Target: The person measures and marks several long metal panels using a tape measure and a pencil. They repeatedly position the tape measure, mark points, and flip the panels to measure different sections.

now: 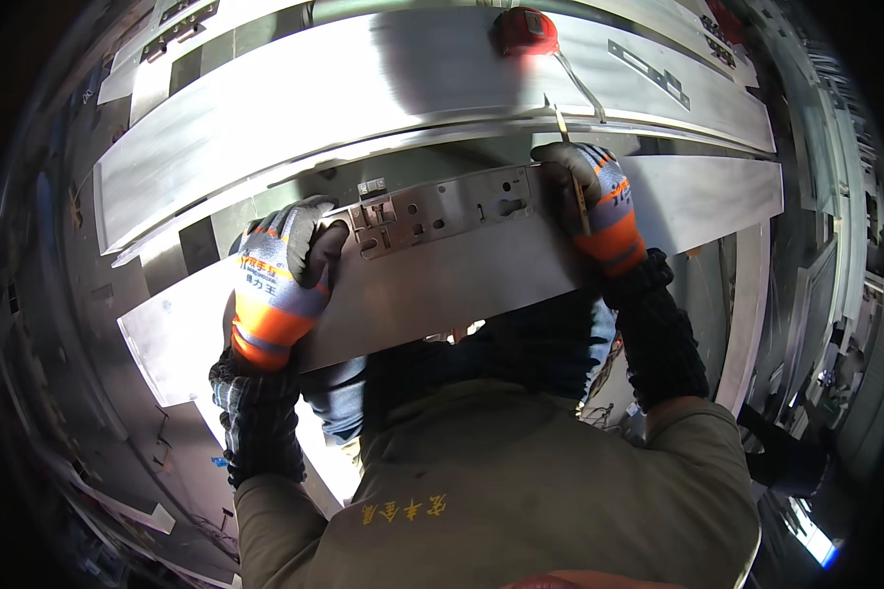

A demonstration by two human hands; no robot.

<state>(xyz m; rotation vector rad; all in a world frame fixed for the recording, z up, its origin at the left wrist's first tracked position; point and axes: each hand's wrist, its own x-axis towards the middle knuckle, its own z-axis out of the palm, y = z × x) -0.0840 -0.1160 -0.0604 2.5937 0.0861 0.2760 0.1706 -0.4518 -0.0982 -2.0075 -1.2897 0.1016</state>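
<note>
A metal plate with punched holes and slots (442, 209) lies along the far edge of a long sheet metal panel (442, 294) in front of me. My left hand (287, 270), in a grey, blue and orange work glove, is closed at the plate's left end, thumb on top. At its right end is my right hand (597, 201), gloved alike, with fingers curled at the panel's far edge. A thin pencil-like stick (580, 201) runs through the right hand, its tip pointing away from me. The undersides of both grips are hidden.
Beyond lies another long bright panel (295, 108) with a slotted cutout. A red tape measure (527, 32) rests on it, its strap hanging toward me. More metal panels (820, 285) stand on the right, and my legs are under the near panel.
</note>
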